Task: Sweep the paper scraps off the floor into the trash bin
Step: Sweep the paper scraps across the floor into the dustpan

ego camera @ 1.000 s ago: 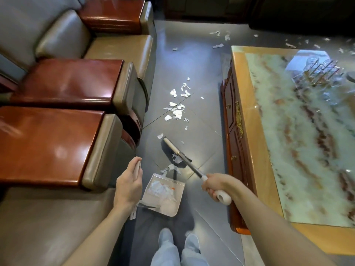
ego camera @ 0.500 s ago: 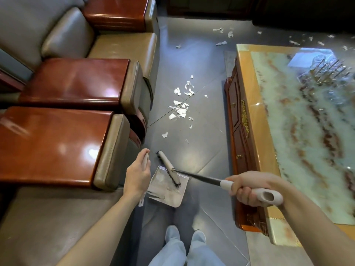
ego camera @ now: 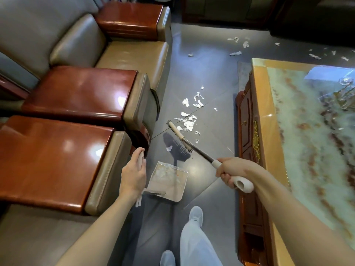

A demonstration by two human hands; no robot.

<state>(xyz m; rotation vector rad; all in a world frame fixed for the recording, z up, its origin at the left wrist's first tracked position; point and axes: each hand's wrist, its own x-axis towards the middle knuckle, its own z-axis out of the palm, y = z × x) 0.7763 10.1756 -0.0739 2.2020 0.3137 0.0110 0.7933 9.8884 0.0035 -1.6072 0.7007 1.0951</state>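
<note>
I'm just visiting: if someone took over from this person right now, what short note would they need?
The left hand grips the dustpan handle; the dustpan sits on the floor. The right hand grips the broom, its head raised beside the nearest scrap pile. Done: some scraps lie in the dustpan. Left: that pile, the farther scraps, then emptying into the trash bin, which is not in view.

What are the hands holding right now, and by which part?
The right hand grips the broom by the white grip at its handle's end. The left hand holds the dustpan by the top of its upright white handle.
</note>
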